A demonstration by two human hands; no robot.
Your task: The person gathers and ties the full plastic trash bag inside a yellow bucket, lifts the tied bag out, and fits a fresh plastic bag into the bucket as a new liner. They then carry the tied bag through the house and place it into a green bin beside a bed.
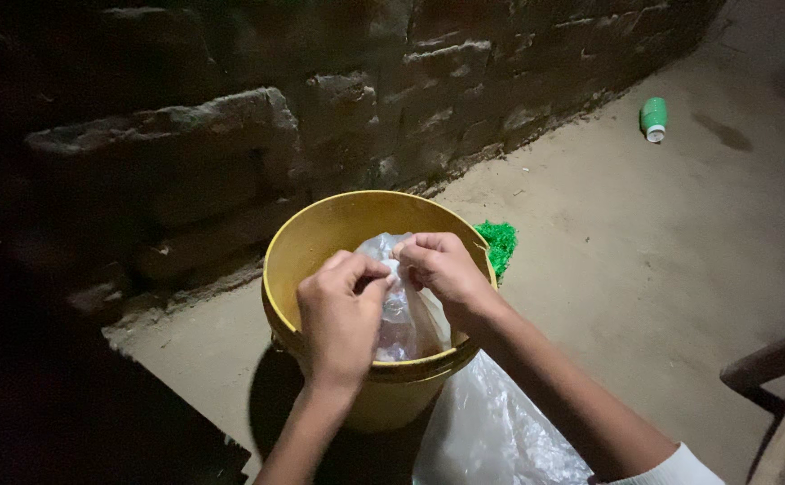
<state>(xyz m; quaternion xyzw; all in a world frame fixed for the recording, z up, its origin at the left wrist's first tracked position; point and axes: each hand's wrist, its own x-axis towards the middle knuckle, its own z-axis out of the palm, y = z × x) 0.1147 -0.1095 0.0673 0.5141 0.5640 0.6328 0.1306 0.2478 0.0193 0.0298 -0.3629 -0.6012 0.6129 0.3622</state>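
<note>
- At the centre of the frame, a yellow bucket (pixel 320 235) stands on a bare floor, and both hands meet over its mouth.
- The left hand (pixel 340 316) is curled, its fingertips pinched on the top of a clear plastic bag (pixel 408 319) that hangs inside the bucket.
- The right hand (pixel 442 267) sits just right of it, knuckles up, fingers also pinched on the same gathered neck of the bag; the two hands nearly touch.
- Judging by that grip, the neck of the bag is being worked at, either tied or pulled apart; I cannot tell which, nor whether a knot is there. The bag looks filled in its lower part, but what is in it is too dim to tell.
- Nothing has been tipped into the bucket as far as can be seen: its inner wall above the bag shows bare and yellow.
- At lower centre, a second sheet of clear plastic (pixel 491 431) lies crumpled against the bucket's front, beneath the right forearm; a white sleeve (pixel 675 469) shows at the bottom edge.
- Just right of the bucket's rim, a green shredded bundle (pixel 500 244) lies on the floor, partly hidden behind the bucket.
- At upper right, a small green bottle with a white cap (pixel 654 118) lies on its side, well apart from everything else.
- The floor (pixel 644 260) is plain, dusty concrete or packed earth, with a dark stain at upper right.
- Across the upper left runs a rough brick wall (pixel 230 126), very dark; the room is poorly lit.
- At the right edge, wooden bars of some furniture (pixel 783 382) cross the corner.
</note>
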